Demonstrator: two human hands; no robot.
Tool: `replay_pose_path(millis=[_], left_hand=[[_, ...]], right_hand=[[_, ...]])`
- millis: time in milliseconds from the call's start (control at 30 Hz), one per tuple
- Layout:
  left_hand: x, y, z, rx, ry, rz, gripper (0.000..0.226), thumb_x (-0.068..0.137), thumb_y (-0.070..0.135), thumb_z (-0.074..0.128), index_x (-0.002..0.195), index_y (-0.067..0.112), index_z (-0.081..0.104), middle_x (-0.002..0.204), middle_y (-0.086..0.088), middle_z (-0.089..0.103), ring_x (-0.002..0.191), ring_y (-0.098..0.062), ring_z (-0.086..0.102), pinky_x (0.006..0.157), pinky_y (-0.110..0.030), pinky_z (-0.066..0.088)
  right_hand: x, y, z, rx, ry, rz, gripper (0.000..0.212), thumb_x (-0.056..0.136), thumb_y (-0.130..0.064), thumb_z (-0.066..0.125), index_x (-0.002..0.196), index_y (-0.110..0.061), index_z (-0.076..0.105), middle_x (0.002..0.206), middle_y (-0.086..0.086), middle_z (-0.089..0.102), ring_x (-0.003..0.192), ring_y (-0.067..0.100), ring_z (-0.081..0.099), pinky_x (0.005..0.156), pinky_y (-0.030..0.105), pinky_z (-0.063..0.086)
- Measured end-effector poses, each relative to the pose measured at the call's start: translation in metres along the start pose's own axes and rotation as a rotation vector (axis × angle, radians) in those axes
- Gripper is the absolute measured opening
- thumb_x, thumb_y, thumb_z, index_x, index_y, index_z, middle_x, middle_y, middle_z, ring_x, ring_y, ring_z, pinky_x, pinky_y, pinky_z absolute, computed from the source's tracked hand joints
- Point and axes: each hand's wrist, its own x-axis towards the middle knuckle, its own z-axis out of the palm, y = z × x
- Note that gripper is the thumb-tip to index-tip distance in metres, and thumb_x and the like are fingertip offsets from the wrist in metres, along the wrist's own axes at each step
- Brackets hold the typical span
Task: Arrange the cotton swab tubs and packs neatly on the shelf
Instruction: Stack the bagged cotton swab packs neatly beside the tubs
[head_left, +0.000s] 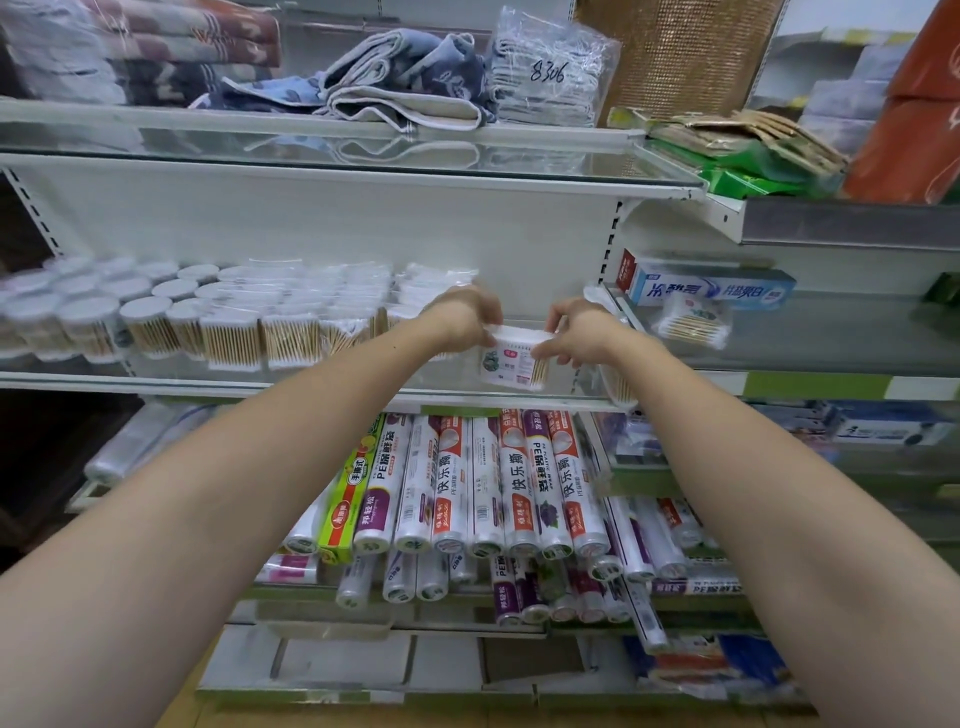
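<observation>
Fingers of both hands are curled round one cotton swab tub (514, 364): the left hand (465, 317) pinches its white lid edge from the left, and the right hand (574, 335) grips the lid and upper wall from the right, so the tub sits directly between the two palms, neither hand clearly nearer than the other. It is held upright, long axis vertical, label towards the camera and the wooden sticks showing through the clear wall, at the front of the middle shelf (311, 387) near its right end; whether its base already rests on the shelf or hangs just above it is hard to tell through the glare of the clear front lip. From this grip the open floor of the shelf lies just behind and under the tub, and the ranks it must join lie to the left, so the coming move looks like a short set-down and a push left and back. Leftwards stand the packs of swabs (291, 338) in clear wrap, and further left the round tubs with white lids (145, 312), in rows running to the back panel. One stray swab pack (691, 325) lies well apart to the right on the neighbouring shelf, below a toothpaste box (711, 288).
</observation>
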Motion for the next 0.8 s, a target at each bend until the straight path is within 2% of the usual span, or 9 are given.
replay_pose_path(millis=[167, 267, 333, 467, 600, 800], left_hand=[[0.004, 0.000, 0.001, 0.062, -0.014, -0.036, 0.031, 0.084, 0.024, 0.077, 0.113, 0.017, 0.067, 0.107, 0.000, 0.065, 0.096, -0.018, 0.059, 0.079, -0.028, 0.044], [0.007, 0.003, 0.002, 0.085, -0.001, -0.052, 0.030, 0.084, 0.026, 0.078, 0.110, 0.015, 0.068, 0.102, 0.000, 0.064, 0.093, -0.018, 0.059, 0.076, -0.027, 0.043], [0.011, 0.004, 0.003, 0.092, 0.010, -0.079, 0.029, 0.084, 0.027, 0.078, 0.108, 0.015, 0.069, 0.101, 0.001, 0.064, 0.093, -0.019, 0.061, 0.078, -0.029, 0.048], [0.019, 0.003, 0.010, 0.050, 0.059, -0.159, 0.024, 0.086, 0.029, 0.075, 0.107, 0.017, 0.072, 0.105, 0.001, 0.070, 0.094, -0.018, 0.064, 0.088, -0.034, 0.055], [0.023, 0.002, 0.013, 0.044, 0.089, -0.183, 0.020, 0.087, 0.032, 0.075, 0.104, 0.020, 0.075, 0.105, 0.002, 0.072, 0.092, -0.018, 0.067, 0.087, -0.036, 0.056], [0.028, 0.000, 0.015, 0.039, 0.100, -0.201, 0.019, 0.086, 0.030, 0.076, 0.102, 0.021, 0.076, 0.105, 0.003, 0.073, 0.095, -0.019, 0.066, 0.089, -0.037, 0.055]], right_hand=[[-0.001, -0.001, 0.002, -0.001, 0.030, -0.058, 0.028, 0.094, -0.040, 0.066, 0.116, -0.027, 0.055, 0.093, 0.002, 0.065, 0.083, 0.016, 0.065, 0.061, 0.027, 0.047], [0.004, 0.001, 0.007, 0.012, 0.058, -0.027, 0.020, 0.095, -0.038, 0.064, 0.108, -0.023, 0.062, 0.093, 0.004, 0.068, 0.081, 0.016, 0.066, 0.059, 0.028, 0.048], [0.009, 0.000, 0.012, 0.063, 0.086, 0.017, 0.016, 0.096, -0.036, 0.064, 0.105, -0.023, 0.063, 0.094, 0.006, 0.069, 0.080, 0.017, 0.067, 0.062, 0.030, 0.053], [0.014, -0.004, 0.024, 0.114, 0.153, 0.103, 0.015, 0.100, -0.037, 0.057, 0.105, -0.023, 0.060, 0.085, 0.003, 0.065, 0.072, 0.017, 0.062, 0.060, 0.027, 0.051], [0.021, -0.002, 0.033, 0.196, 0.202, 0.116, 0.014, 0.101, -0.033, 0.055, 0.104, -0.021, 0.062, 0.098, 0.008, 0.070, 0.088, 0.023, 0.070, 0.084, 0.040, 0.059], [0.029, -0.005, 0.030, 0.238, 0.194, 0.159, 0.011, 0.101, -0.030, 0.057, 0.093, -0.022, 0.060, 0.097, 0.008, 0.070, 0.091, 0.024, 0.072, 0.087, 0.042, 0.059]])
